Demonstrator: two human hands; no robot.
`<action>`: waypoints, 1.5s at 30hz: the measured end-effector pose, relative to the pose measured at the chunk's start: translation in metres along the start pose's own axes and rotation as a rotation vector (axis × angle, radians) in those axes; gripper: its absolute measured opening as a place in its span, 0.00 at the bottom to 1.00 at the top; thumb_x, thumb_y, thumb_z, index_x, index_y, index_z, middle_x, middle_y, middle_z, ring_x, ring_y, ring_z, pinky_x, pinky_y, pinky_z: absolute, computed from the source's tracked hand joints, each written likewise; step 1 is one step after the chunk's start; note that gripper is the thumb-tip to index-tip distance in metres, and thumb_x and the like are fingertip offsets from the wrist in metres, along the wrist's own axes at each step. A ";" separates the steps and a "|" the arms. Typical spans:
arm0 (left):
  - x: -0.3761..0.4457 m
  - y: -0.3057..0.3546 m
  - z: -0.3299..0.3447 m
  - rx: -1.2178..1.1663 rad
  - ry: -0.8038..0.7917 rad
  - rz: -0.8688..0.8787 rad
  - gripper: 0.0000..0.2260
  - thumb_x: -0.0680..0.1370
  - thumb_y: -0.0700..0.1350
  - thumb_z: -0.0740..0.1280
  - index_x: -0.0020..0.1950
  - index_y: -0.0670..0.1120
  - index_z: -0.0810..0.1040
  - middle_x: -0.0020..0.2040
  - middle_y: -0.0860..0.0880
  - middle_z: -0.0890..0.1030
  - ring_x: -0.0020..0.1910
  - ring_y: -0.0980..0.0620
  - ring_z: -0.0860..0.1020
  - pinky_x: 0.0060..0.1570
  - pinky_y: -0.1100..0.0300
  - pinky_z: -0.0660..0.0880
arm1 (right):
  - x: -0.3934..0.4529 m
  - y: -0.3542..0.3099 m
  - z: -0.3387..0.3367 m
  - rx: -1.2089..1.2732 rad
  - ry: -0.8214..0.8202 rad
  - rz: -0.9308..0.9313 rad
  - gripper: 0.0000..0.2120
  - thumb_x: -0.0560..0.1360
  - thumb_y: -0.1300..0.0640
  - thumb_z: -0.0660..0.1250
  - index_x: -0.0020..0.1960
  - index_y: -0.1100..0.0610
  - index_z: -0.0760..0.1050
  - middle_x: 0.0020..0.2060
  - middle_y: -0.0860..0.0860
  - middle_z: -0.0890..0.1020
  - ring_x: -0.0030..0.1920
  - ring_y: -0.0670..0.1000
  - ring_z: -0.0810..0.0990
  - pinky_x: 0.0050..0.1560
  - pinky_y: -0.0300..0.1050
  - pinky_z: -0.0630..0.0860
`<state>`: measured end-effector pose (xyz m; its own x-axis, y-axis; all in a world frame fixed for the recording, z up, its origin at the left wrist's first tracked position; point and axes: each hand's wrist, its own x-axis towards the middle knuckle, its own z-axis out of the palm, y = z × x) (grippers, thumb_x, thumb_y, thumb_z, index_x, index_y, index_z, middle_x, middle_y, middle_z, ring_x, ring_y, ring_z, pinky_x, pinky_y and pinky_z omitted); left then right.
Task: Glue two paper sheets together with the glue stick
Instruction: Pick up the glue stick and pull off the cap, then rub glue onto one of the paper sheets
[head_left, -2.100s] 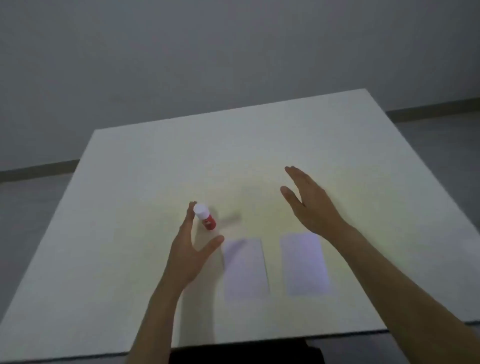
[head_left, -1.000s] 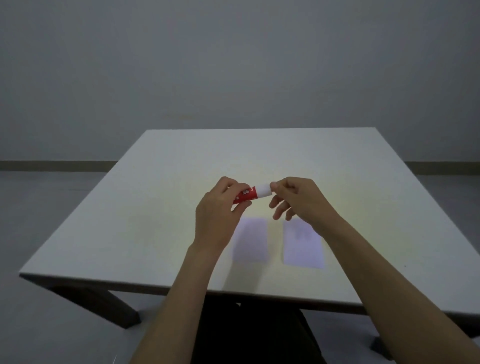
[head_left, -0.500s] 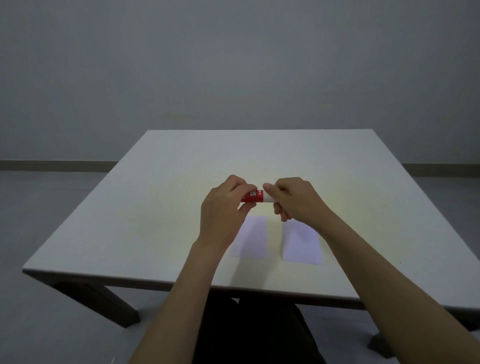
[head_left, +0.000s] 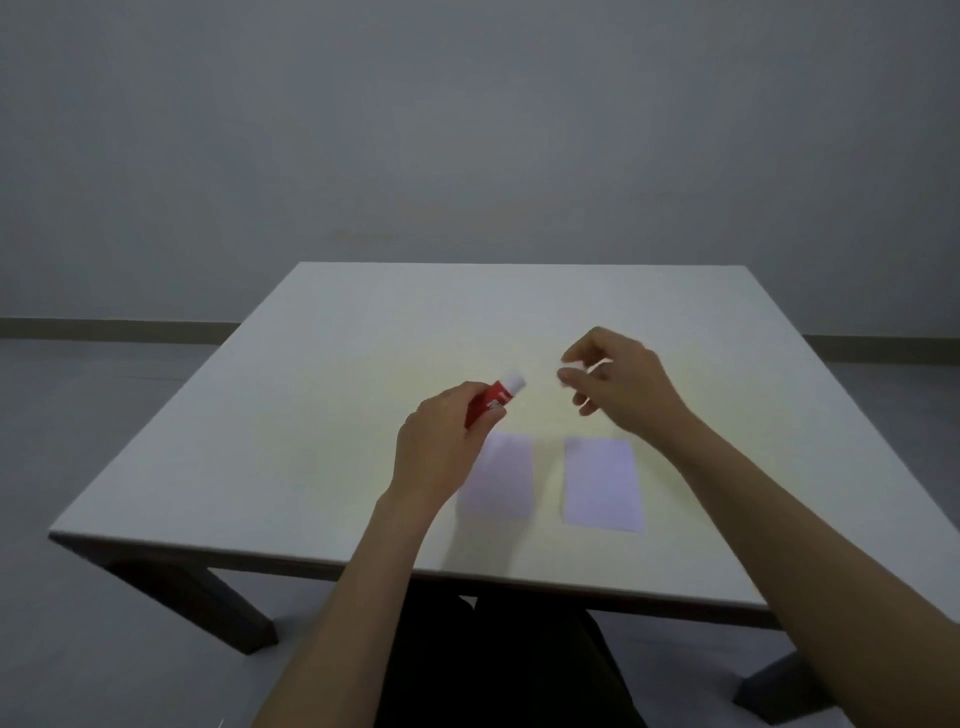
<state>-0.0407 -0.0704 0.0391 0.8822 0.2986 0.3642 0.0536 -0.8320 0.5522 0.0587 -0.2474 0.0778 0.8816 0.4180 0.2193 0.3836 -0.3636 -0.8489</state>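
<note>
My left hand (head_left: 436, 452) is shut on a red glue stick (head_left: 496, 397), held above the table and tilted up to the right, with its white end showing. My right hand (head_left: 623, 384) hovers a little to the right of that end. Its thumb and forefinger pinch a small pale piece (head_left: 570, 375) that looks like the stick's cap. Two small pale rectangular paper sheets lie flat side by side on the table under my hands. My left hand partly covers the left sheet (head_left: 506, 480). The right sheet (head_left: 602, 486) is fully in view.
The white square table (head_left: 311, 415) stands on dark legs (head_left: 208, 603) over a grey floor, with a plain grey wall behind it. My dark-clothed lap shows below the near table edge.
My hands, joined at the glue stick half a second ago, have come apart. The right hand moved right with a small white piece, while the left keeps the red stick.
</note>
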 end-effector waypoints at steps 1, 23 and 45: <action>-0.002 -0.004 -0.001 -0.098 -0.007 -0.067 0.09 0.76 0.51 0.66 0.54 0.50 0.79 0.42 0.53 0.83 0.38 0.52 0.78 0.36 0.61 0.72 | 0.005 0.007 -0.007 -0.001 0.058 0.009 0.05 0.71 0.64 0.70 0.45 0.60 0.76 0.38 0.54 0.78 0.28 0.51 0.79 0.28 0.39 0.78; -0.011 0.018 -0.008 -1.228 0.266 -0.553 0.09 0.71 0.37 0.73 0.50 0.36 0.80 0.41 0.46 0.85 0.48 0.47 0.84 0.53 0.53 0.80 | -0.012 0.058 -0.023 -0.480 0.177 -0.057 0.25 0.70 0.55 0.73 0.64 0.60 0.72 0.58 0.61 0.75 0.52 0.59 0.77 0.54 0.45 0.73; -0.014 0.067 -0.011 -1.493 0.246 -0.466 0.04 0.72 0.35 0.71 0.46 0.39 0.79 0.40 0.47 0.87 0.47 0.47 0.84 0.46 0.59 0.82 | -0.061 -0.025 0.027 0.323 0.016 0.118 0.11 0.77 0.49 0.61 0.49 0.56 0.77 0.31 0.49 0.77 0.26 0.45 0.73 0.28 0.35 0.72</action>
<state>-0.0546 -0.1255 0.0792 0.8184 0.5745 -0.0151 -0.3337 0.4964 0.8014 -0.0123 -0.2412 0.0723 0.9199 0.3748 0.1155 0.1736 -0.1249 -0.9769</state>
